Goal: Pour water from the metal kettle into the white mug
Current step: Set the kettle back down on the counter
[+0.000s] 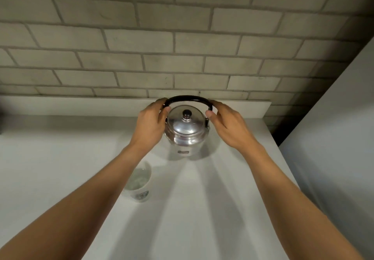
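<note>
The shiny metal kettle (185, 132) stands upright on the white counter (192, 209), its lid with a black knob in place and its black arched handle raised. My left hand (150, 127) grips the left end of that handle. My right hand (228, 126) grips the right end. The white mug (139, 182) stands nearer to me and to the left of the kettle, partly hidden under my left forearm. Clear water shows inside it.
A pale brick wall (162, 41) rises behind the counter, with a low white ledge (81, 105) along its foot. A white panel (334, 138) closes off the right side, past the counter's right edge.
</note>
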A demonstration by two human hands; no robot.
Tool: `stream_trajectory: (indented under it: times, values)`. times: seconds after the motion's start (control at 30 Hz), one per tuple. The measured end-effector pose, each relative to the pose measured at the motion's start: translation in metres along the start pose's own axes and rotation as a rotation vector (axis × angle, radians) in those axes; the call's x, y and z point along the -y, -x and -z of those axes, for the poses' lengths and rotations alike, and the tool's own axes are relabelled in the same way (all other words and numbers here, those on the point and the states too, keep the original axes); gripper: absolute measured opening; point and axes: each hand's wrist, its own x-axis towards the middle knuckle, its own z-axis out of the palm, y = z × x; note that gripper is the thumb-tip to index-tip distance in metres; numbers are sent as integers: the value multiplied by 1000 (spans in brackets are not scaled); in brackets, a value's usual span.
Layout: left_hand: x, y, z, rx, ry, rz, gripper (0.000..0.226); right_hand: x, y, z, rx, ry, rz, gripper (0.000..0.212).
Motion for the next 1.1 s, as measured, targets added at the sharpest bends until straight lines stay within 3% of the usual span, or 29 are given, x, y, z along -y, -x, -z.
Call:
stream_trajectory:
  times: [0.23, 0.8, 1.0, 1.1]
  values:
    - [50, -70, -36, 108, 19, 132, 29, -31, -69, -43, 56, -130, -131, 33]
    - [108, -73, -64, 165, 131, 196, 25, -51, -85, -82, 134, -118, -155, 32]
    - [102, -72, -65, 198, 122, 212, 27, -50, -79, -79, 170, -156, -237, 42]
    - [91, -71, -59, 255, 116, 237, 44, -49, -72, -75, 222, -182, -284, 61]
